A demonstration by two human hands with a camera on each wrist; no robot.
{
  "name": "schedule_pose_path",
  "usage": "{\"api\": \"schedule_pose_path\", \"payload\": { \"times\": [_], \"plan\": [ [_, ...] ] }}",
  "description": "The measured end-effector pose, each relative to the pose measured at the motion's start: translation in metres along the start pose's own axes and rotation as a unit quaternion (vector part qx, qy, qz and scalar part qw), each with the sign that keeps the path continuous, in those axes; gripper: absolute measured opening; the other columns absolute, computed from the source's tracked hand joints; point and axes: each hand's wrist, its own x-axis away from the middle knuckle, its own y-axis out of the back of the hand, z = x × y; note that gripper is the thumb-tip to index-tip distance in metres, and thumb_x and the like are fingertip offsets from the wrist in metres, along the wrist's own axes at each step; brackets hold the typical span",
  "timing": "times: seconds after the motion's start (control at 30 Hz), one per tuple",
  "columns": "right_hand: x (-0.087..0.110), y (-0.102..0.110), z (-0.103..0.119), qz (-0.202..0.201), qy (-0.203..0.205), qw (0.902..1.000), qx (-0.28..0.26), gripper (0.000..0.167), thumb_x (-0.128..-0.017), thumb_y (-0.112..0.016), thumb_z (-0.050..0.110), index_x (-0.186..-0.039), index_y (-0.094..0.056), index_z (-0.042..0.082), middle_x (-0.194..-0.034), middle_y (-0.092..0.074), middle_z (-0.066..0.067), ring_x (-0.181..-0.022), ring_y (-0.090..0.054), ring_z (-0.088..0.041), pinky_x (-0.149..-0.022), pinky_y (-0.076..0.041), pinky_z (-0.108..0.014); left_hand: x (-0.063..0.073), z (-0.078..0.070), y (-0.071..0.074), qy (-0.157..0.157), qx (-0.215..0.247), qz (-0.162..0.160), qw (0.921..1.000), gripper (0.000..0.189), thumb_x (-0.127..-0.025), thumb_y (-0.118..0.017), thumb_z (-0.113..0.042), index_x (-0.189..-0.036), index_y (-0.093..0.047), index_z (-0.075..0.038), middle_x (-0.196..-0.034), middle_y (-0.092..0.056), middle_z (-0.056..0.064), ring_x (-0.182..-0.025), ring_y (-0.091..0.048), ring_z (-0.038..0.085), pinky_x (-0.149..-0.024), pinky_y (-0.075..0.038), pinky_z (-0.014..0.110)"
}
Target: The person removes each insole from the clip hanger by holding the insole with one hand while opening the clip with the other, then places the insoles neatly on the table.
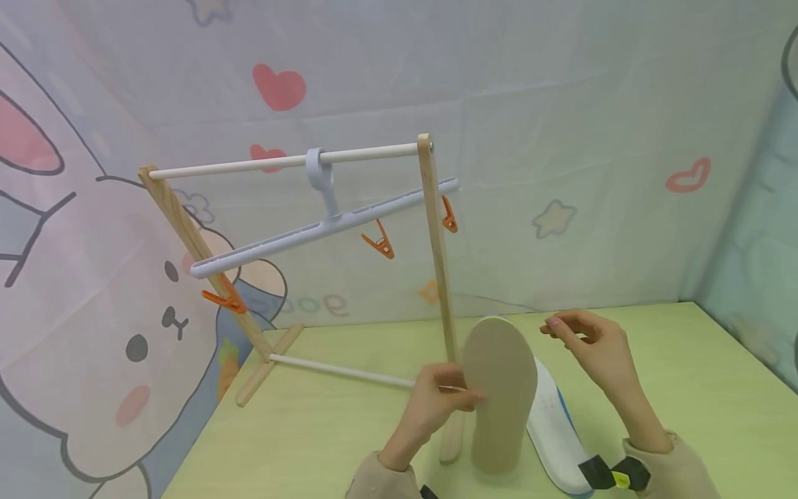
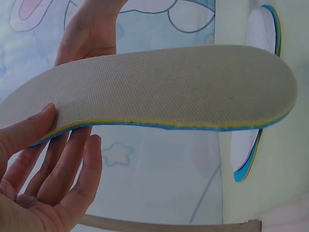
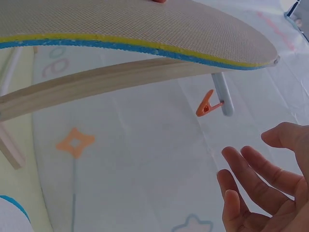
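My left hand [image 1: 430,409] pinches a beige mesh-topped insole [image 1: 501,388] by its side edge, holding it upright over the table. In the left wrist view the thumb lies on the mesh face of that insole [image 2: 169,89] and the other fingers are behind it; yellow and blue layers show along its edge. My right hand [image 1: 595,346] is raised to the right of the insole, apart from it, with loosely bent fingers and nothing in them [image 3: 270,183]. A second insole [image 1: 551,430], white with a blue edge, lies on the table behind the held one.
A wooden rack [image 1: 439,277] stands at the left with a white top bar [image 1: 374,154]. From the bar hangs a pale hanger [image 1: 274,244] carrying orange clips [image 1: 382,242]. A printed cloth [image 1: 561,138] covers the walls behind the green table [image 1: 679,388].
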Motion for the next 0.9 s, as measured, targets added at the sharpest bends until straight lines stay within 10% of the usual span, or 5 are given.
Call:
{"api": "schedule_pose_path", "payload": {
  "times": [0.33,0.9],
  "plan": [
    [0.001,0.013,-0.007,-0.016,-0.014,0.9995,-0.021,0.02,-0.087,-0.057,0.021,-0.093,-0.064,0.004,-0.076,-0.062,0.029,-0.072,-0.059,0.006,-0.059,-0.048,-0.015,-0.012,-0.002,-0.013,-0.012,0.005,0.002,0.9999,0.025,-0.071,-0.07,0.0,-0.094,-0.064,0.006,-0.089,-0.063,0.031,-0.062,-0.061,0.002,-0.06,-0.054,0.022],
    [0.001,0.026,-0.011,-0.04,-0.027,0.9981,-0.04,0.014,-0.087,-0.056,0.02,-0.091,-0.065,0.01,-0.077,-0.063,0.029,-0.073,-0.059,0.006,-0.059,-0.048,-0.015,-0.04,-0.001,-0.041,-0.014,0.041,-0.036,0.9984,0.024,-0.069,-0.072,-0.001,-0.091,-0.065,0.006,-0.085,-0.064,0.03,-0.065,-0.066,0.014,-0.059,-0.056,0.028]
  ]
}}
